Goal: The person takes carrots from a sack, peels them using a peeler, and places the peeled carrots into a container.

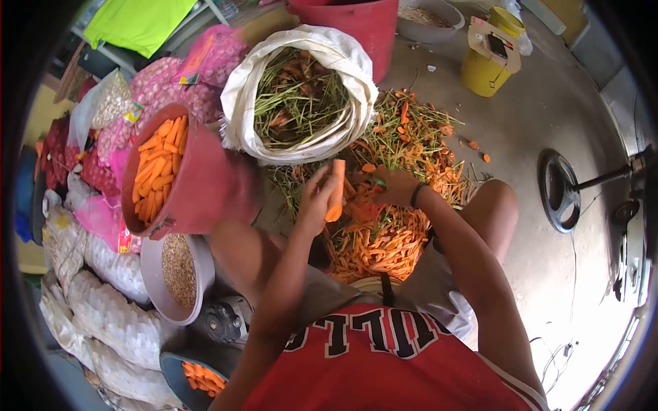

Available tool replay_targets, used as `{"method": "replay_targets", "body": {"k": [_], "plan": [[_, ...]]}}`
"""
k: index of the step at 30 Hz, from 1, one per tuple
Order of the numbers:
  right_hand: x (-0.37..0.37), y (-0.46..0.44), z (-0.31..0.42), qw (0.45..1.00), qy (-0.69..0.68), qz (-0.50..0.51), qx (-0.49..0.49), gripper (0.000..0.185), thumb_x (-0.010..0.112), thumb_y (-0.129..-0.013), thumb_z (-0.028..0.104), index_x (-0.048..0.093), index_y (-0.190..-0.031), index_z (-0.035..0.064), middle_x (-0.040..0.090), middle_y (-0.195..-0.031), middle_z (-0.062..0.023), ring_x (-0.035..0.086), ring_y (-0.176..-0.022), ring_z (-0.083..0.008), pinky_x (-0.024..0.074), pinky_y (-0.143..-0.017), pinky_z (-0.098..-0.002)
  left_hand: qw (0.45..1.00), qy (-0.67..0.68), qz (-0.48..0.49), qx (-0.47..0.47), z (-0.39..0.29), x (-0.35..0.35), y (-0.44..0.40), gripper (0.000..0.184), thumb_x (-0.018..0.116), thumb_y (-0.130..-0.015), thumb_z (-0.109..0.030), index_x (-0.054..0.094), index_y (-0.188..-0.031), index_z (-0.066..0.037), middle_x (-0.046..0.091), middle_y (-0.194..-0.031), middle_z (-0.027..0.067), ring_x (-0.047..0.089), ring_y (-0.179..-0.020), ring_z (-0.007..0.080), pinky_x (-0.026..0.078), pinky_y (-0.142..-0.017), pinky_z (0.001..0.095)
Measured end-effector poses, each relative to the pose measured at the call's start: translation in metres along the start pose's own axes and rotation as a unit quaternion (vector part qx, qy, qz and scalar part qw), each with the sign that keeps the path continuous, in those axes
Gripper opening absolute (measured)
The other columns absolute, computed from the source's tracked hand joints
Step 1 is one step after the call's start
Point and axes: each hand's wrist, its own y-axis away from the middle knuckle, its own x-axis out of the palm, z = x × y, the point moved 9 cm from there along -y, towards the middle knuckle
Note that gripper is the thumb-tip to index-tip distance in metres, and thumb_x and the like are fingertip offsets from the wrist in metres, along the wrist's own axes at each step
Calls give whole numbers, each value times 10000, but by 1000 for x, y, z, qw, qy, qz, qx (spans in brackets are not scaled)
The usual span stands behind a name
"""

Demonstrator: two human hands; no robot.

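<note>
- Nearest, a red jersey (384, 370) fills the bottom edge, its lettering upside down and partly cut off.
- One carrot (336, 195) stands nearly upright between the hands, above the peel heap; the left hand (317, 198) grips it, fingers closed about its side.
- The right hand (396, 188), one dark band (416, 194) at its wrist, is curled and blurred beside the carrot. A green bit (379, 182) shows at its fingers, but I cannot tell what it is or how firmly it is pinched.
- Below both hands lies the peel heap (377, 250), its strips too many to count.
- Two containers hold carrots: a dark tub (171, 370), cut off by the lower edge and the left arm, and a tilted red bucket (212, 181), well filled. Overlap prevents a count.
- Between those two, one grey basin (152, 277) contains small tan pieces, hard to identify.
- Beyond the hands, one white sack (238, 103) with a rolled rim holds green stalks.
- Behind it stands one red tub (360, 48), cut off above, contents hidden.
- Farther off are one grey bowl (428, 33) of pale pieces and two yellow containers; the nearer yellow bucket (480, 77) carries cardboard (478, 34) and one dark flat device (497, 46).
</note>
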Motion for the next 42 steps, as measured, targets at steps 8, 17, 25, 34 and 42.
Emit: {"method": "replay_targets", "body": {"k": [8,17,25,34,42], "plan": [[-56,37,75,943,-76,-252,-205,577,876,-669,402,607,-1061,75,645,-877,-104,668,-748,-254,552,-698,-381,973,197,13,-123,28,14,-2,407,506,-1021,-205,464,-1402,-70,576,-1277,66,615,-1055,156,542,-847,307],[-102,29,10,930,-94,-349,-69,581,855,-692,422,607,-1081,69,667,-892,-119,701,-788,-278,563,-699,-385,957,210,136,-147,32,16,14,427,498,-1023,-219,442,-1424,-84,613,-1162,77,647,-960,157,545,-748,285],[-90,36,36,911,-11,-381,-159,588,806,-706,548,600,-1005,86,654,-824,-120,684,-705,-291,558,-613,-394,983,127,50,-125,25,24,20,401,471,-1027,-249,464,-1380,-58,617,-1037,61,612,-847,140,535,-721,274],[-83,38,35,917,-46,-377,-123,688,839,-680,529,584,-1072,25,686,-854,-160,708,-739,-277,582,-678,-388,992,75,67,-76,5,19,14,399,523,-1006,-179,497,-1365,-5,597,-1256,81,613,-1060,151,517,-895,294],[-71,47,59,913,-84,-364,-167,651,860,-677,472,576,-1085,52,673,-849,-126,704,-764,-267,575,-686,-373,988,139,14,-69,10,8,5,379,449,-1047,-201,478,-1392,-45,639,-1124,84,646,-881,152,556,-755,294]]}}
